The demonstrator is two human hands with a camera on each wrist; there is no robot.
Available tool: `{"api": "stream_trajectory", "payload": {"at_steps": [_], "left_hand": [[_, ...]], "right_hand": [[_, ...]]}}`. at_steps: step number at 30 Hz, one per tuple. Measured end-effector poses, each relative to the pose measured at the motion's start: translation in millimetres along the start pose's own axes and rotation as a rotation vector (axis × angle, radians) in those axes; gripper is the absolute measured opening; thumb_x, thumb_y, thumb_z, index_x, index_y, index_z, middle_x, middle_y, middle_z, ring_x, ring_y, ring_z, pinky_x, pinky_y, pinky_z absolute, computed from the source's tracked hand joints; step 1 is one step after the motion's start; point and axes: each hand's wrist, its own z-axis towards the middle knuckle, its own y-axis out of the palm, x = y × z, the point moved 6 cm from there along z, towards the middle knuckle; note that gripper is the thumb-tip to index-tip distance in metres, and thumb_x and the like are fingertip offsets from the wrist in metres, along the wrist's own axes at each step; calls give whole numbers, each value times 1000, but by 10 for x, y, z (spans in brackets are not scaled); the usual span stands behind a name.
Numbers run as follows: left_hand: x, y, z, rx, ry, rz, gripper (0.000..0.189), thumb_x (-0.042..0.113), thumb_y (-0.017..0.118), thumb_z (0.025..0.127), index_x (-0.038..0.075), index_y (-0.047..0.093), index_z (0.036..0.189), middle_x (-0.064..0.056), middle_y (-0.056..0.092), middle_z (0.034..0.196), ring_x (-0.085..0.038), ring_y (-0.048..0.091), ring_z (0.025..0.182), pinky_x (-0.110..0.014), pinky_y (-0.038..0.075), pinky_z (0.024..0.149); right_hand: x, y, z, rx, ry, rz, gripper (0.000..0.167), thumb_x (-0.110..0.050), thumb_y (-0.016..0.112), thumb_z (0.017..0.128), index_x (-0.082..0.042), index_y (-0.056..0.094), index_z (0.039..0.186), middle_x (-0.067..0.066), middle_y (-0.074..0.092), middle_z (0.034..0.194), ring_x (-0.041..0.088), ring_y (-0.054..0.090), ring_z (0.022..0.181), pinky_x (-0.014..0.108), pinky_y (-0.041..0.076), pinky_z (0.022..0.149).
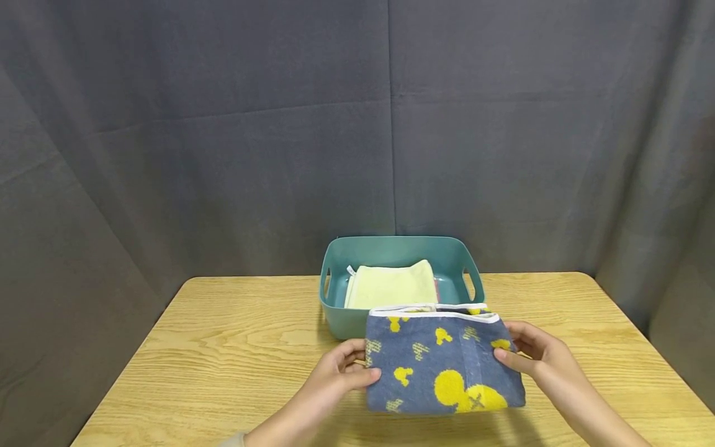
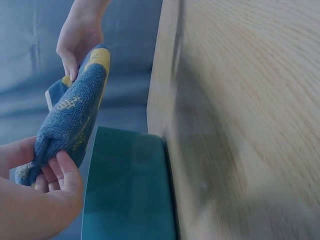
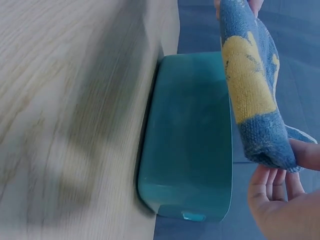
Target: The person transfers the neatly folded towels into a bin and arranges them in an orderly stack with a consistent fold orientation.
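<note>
A folded blue towel [image 1: 424, 366] with yellow mouse-head patterns and white edging is held up in front of the bin, above the table. My left hand [image 1: 347, 371] pinches its left edge, thumb on the near face and fingers behind. At the opposite edge my right hand [image 1: 539, 357] grips it the same way. Both wrist views show the towel [image 2: 75, 110] raised off the wood, its layers hanging together. Behind it stands a teal plastic bin [image 1: 399, 245] with side handle holes. Inside lies a folded pale yellow towel [image 1: 393, 285] with a small white tag.
The light wooden table [image 1: 234, 347] extends to both sides of the bin. Grey curtains [image 1: 251, 136] hang behind and beside it. A bit of something pink [image 1: 437, 289] shows at the yellow towel's right edge in the bin.
</note>
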Motion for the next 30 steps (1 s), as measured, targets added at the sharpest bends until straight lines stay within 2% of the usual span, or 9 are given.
{"api": "stream_trajectory", "payload": {"at_steps": [6,14,20,27,30], "left_hand": [[35,-72,-2,33,13,25,50,9,68,91,-10,49,133,-9,61,111,-14,62,94,-26,50,84],[77,-151,11,94,5,29,51,13,68,92,-11,48,133,-10,63,112,-14,61,94,-29,51,83],[122,-225,24,147,18,101,56,18,68,94,-11,46,136,-12,60,116,-14,59,98,-29,51,85],[159,-289,56,183,35,141,53,16,67,94,-10,48,136,-14,56,118,-18,58,104,-30,51,90],[149,-290,56,201,49,158,53,17,68,94,-9,49,136,-14,55,120,-19,58,105,-30,51,90]], "right_hand": [[-45,54,29,-4,-9,42,51,-14,76,88,4,56,132,2,65,110,8,60,93,22,50,78],[-121,112,49,-6,-3,62,52,-18,77,88,3,56,131,4,65,110,11,61,96,23,50,81],[-137,130,98,1,1,51,53,-17,76,88,3,55,132,2,65,108,11,59,94,22,48,80],[-184,136,154,5,-8,67,52,-16,75,89,3,54,133,2,64,107,12,58,94,22,47,81],[-182,142,167,15,-38,87,51,-16,74,90,3,54,132,0,64,105,12,58,94,21,47,82]]}}
